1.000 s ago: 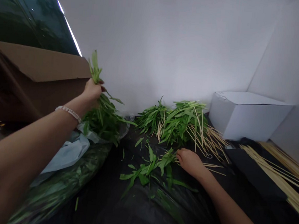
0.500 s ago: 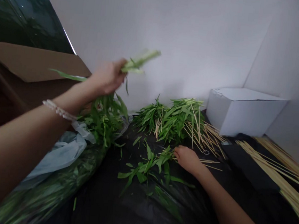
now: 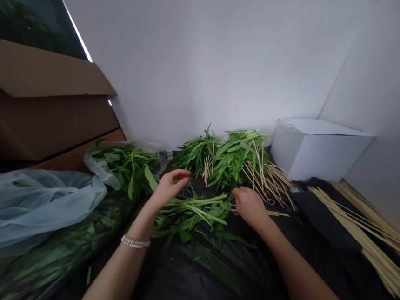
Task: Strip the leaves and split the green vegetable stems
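Note:
My left hand (image 3: pixel 171 188), with a beaded bracelet on its wrist, hovers over a small bunch of green leafy stems (image 3: pixel 201 210) on the black plastic sheet. Its fingers are stretched out, thumb apart, with nothing visible between them. To the right of the stems, my right hand (image 3: pixel 249 205) has its fingers pinched together; what they hold, if anything, is hidden. Thin bamboo skewers (image 3: pixel 277 214) lie by and partly beneath this hand. Behind both hands are piled leafy bundles (image 3: pixel 232 160) with skewers (image 3: pixel 276 182) sticking out to the right.
More greens (image 3: pixel 128 165) sit in a clear plastic bag at left, beside a pale plastic bag (image 3: pixel 37 206) and a cardboard box (image 3: pixel 45 118). A white box (image 3: pixel 321 151) stands back right. Many bamboo skewers (image 3: pixel 370 239) lie right, next to a black block (image 3: pixel 330 222). A wall rises behind.
My left hand has come down and right from above the bagged greens. The stems it held now lie on the loose leaves, released. My right hand has stayed nearly in place.

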A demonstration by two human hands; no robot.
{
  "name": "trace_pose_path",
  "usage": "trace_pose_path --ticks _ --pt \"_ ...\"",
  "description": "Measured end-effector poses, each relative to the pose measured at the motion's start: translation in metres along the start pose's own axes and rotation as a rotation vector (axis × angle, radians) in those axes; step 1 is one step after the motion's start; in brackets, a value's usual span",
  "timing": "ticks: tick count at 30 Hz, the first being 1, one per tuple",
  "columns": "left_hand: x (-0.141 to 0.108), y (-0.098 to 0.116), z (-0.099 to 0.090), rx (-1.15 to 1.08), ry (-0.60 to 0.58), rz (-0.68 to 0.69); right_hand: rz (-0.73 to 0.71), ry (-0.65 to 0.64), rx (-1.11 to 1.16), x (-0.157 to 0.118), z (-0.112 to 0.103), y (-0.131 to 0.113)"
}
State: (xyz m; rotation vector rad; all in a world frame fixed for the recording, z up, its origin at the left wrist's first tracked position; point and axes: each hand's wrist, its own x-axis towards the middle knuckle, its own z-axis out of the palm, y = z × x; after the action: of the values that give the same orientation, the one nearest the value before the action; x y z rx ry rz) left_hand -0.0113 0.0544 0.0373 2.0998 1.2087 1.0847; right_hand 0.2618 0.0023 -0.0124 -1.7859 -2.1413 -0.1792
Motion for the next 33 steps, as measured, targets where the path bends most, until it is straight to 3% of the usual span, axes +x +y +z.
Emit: trace_pose_path --ticks 2,5,9,16,19,25,29,33 --pt "0.003 -0.007 0.006 -0.064 0.205 -0.06 -0.04 0.166 0.067 -0.001 -0.003 -0.005" --pt "-0.003 -0.016 0.017 0.015 0.34 -0.039 -0.19 0.324 0.207 -0.008 -0.003 -0.022" --pt "-0.017 -0.017 0.019 0.116 0.408 0.03 -0.393 0.286 0.198 -0.019 0.007 -0.052" --pt "-0.024 0.001 0.024 0.166 0.352 0.112 -0.434 0.124 0.007 -0.021 0.028 -0.068" --pt "-0.027 0.005 0.025 0.175 0.361 0.145 -0.398 0.114 0.01 -0.02 0.025 -0.067" --pt "-0.036 0.015 0.023 0.317 0.614 0.314 -0.142 0.292 0.282 -0.016 0.004 -0.05" --pt "-0.043 0.027 0.031 0.454 0.551 0.43 0.024 0.474 0.405 -0.01 -0.002 -0.034" --pt "-0.044 0.029 0.04 0.52 0.542 0.431 0.06 0.509 0.429 -0.008 0.0 -0.028"
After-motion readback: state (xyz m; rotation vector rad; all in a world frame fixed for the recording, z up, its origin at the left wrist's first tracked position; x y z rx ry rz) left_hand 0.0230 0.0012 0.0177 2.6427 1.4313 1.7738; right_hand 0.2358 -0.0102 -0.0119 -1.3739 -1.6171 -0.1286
